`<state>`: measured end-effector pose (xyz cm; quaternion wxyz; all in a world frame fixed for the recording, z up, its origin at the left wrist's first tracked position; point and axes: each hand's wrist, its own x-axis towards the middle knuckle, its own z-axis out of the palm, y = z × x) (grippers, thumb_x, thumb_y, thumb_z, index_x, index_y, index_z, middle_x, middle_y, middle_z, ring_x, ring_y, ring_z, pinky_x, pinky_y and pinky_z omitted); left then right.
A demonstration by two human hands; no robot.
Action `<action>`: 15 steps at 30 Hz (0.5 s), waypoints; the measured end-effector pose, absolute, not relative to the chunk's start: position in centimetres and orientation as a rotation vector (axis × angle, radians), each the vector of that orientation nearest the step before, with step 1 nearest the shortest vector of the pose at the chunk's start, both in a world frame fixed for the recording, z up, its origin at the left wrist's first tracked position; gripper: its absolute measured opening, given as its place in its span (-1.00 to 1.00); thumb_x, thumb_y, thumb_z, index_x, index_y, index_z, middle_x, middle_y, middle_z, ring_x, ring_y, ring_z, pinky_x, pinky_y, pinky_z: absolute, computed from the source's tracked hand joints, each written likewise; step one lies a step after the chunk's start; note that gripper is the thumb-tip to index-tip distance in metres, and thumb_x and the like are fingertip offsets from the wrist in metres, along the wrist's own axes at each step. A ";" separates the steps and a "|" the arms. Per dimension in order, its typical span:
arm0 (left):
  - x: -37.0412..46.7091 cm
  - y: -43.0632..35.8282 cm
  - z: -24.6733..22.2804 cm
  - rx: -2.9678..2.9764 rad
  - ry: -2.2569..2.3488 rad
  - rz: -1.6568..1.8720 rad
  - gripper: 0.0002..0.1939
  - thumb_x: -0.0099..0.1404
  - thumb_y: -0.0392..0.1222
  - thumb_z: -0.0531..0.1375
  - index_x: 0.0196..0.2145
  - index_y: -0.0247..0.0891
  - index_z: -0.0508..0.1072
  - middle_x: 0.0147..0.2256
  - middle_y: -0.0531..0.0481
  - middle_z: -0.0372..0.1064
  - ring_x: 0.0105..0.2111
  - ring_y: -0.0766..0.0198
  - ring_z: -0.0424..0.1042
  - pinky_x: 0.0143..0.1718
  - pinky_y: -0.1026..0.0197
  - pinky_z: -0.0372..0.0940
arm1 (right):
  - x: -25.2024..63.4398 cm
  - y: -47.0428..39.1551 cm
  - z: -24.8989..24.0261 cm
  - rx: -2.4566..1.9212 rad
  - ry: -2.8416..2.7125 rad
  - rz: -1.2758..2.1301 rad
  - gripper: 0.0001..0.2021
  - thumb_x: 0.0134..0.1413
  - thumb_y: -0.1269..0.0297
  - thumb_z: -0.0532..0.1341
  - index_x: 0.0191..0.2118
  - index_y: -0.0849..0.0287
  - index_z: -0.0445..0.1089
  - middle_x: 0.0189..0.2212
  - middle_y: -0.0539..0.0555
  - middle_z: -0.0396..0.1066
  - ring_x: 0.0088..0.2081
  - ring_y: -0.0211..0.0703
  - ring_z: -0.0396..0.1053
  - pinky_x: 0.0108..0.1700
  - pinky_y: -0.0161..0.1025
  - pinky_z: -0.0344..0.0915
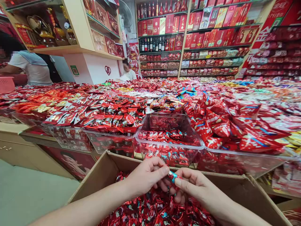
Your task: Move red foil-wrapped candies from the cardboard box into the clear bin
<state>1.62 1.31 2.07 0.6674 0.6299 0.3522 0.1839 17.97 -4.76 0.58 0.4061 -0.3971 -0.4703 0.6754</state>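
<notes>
Between my two hands is a small wrapped candy (173,176) in a red and light-blue wrapper. My left hand (150,172) pinches its left end with thumb and fingers. The right end sits under the thumb of my right hand (191,185), whose other fingers curl below. Both hands hover over an open cardboard box (94,179) heaped with red wrapped candies (155,208). Just beyond the box stands a clear plastic bin (169,145), partly filled with similar small red candies (164,136).
Clear bins piled with red packets (115,119) lie to the left, and triangular red packs (235,128) to the right. Shelves (162,34) of bottles and boxes line the back wall. A person (33,64) leans over the counter at left; another person (129,72) is farther back.
</notes>
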 end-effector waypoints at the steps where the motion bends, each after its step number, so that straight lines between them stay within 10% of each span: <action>1: 1.6 1.4 2.1 1.409 0.796 0.413 -0.71 0.10 0.02 0.05 -0.44 -0.31 0.17 -0.55 0.02 0.35 -0.57 0.39 0.32 -0.59 0.38 0.06 | 17.8 -4.8 0.5 -1.010 -1.162 1.705 -0.75 -0.03 0.15 0.14 -0.43 0.27 0.21 -0.49 0.03 0.34 -0.52 -0.36 0.28 -0.47 -0.38 0.18; 15: 1.6 0.5 1.9 1.584 0.890 0.412 -0.79 -0.04 -0.18 0.16 -0.44 -0.35 0.28 -0.57 0.09 0.17 -0.56 0.45 0.14 -0.52 0.35 0.09 | 17.9 -4.7 -0.2 -1.223 -1.487 1.301 -0.79 -0.03 0.16 0.13 -0.41 0.23 0.29 -0.57 -0.04 0.23 -0.50 -0.30 0.15 -0.46 -0.37 0.12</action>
